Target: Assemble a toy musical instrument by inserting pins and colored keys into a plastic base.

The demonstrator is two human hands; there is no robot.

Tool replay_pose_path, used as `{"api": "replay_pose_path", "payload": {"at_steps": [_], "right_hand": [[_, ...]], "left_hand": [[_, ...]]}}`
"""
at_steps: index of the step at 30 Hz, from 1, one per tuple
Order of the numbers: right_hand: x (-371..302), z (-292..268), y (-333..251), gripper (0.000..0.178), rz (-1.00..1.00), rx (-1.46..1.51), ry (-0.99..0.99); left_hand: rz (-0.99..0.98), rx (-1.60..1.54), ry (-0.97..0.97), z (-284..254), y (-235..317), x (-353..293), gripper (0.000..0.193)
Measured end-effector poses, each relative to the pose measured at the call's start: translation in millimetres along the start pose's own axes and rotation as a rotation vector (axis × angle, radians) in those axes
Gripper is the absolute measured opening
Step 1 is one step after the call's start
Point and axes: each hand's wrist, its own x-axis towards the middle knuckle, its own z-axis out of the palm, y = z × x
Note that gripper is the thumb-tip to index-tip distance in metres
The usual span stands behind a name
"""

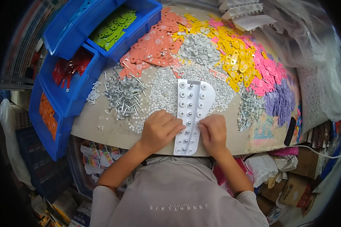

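A white plastic holder [208,92] with one rounded side lies on the table in front of me, close to its near edge. Round white caps sit along both its sides, and a line of shiny metal heads [189,113] runs down its middle groove. My left hand [161,130] has bent, closed fingers whose tips reach over the holder's left edge. At the opposite edge my right hand [214,132] is pinched, thumb and fingers together over the right row. Whatever small thing either hand's fingertips may hold is hidden.
Beyond the holder lie heaps of small white round pieces [163,87], metal pins [123,94] and flat orange [151,47], yellow [235,56], pink [267,70] and purple tags [280,100]. Blue bins [74,94] stand at the left. A black bar-shaped object [290,131] lies at the right edge.
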Motion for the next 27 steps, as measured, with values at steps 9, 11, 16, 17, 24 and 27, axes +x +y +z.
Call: {"api": "replay_pose_path", "payload": {"at_steps": [9,11,16,17,24,27], "right_hand": [[105,-31,51,0.003,0.12,-0.425,-0.094],[124,-26,60,0.004,0.131,-0.472,-0.027],[145,1,92,0.008,0.12,-0.494,-0.023],[145,5,96,0.009,0.122,-0.507,-0.036],[137,13,99,0.014,0.126,-0.447,0.039],[135,11,96,0.012,0.141,-0.389,0.051]], "left_hand": [[-0.137,0.049,0.203,-12,-59,88,0.012],[-0.174,0.025,0.128,-6,-76,109,0.011],[-0.052,0.09,0.021,19,-111,144,0.01],[-0.011,0.101,-0.015,24,-114,147,0.01],[0.07,0.138,0.005,42,-123,151,0.009],[0.09,0.18,0.034,40,-119,148,0.01]]}}
